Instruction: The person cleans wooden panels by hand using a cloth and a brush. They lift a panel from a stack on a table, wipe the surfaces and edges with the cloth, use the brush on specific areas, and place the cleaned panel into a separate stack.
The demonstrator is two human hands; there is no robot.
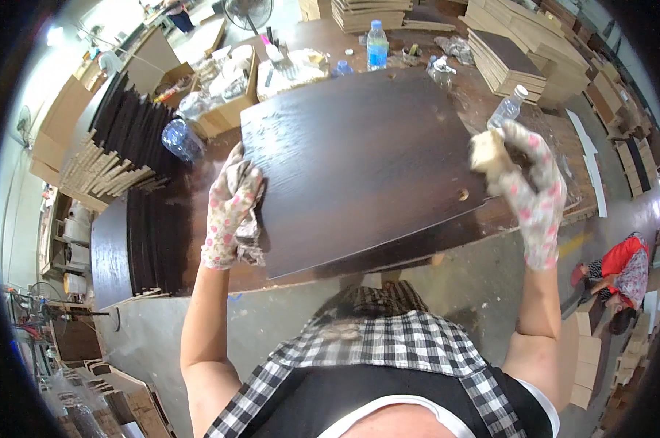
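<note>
A dark brown wooden panel (359, 160) with a glossy face lies tilted across the workbench, its near edge jutting past the bench front. A small hole shows near its right edge. My left hand (230, 208), in a flowered glove, is closed on a crumpled stained cloth (251, 237) at the panel's left edge. My right hand (538, 186), gloved alike and slightly blurred, grips a pale yellowish sponge (488, 151) just at the panel's right edge. Whether the sponge touches the panel, I cannot tell.
Dark panels (122, 131) stand stacked at the left, beside a clear plastic bottle (182, 140) and a cardboard box (231, 109). A bottle of blue liquid (377, 47) stands behind the panel. Another clear bottle (506, 108) leans near my right hand. A person (625, 274) crouches far right.
</note>
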